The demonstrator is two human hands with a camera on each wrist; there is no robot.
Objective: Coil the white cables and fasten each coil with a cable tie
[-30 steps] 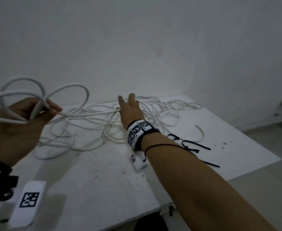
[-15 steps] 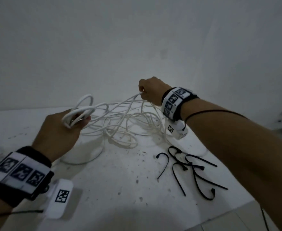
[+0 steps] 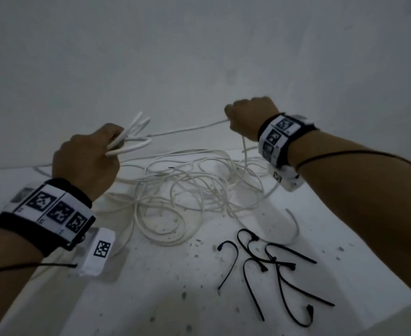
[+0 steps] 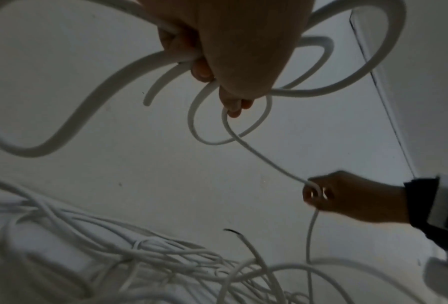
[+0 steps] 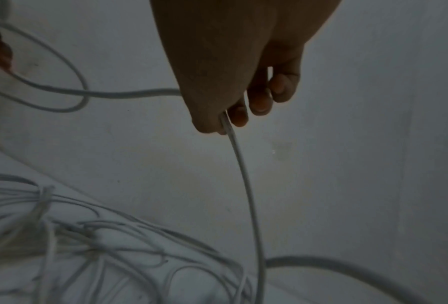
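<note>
- Head view: black cable ties [image 3: 270,270] lie nearest on the white board [image 3: 126,299], same spot as before.
- Next, the left hand [image 3: 88,156] grips a few loops of white cable [image 3: 187,129]. It sits higher than half a second ago.
- Loose cable lies tangled on the board between both arms.
- Farthest, the right hand [image 3: 248,117] grips one strand, now pulled straighter and farther right.
</note>
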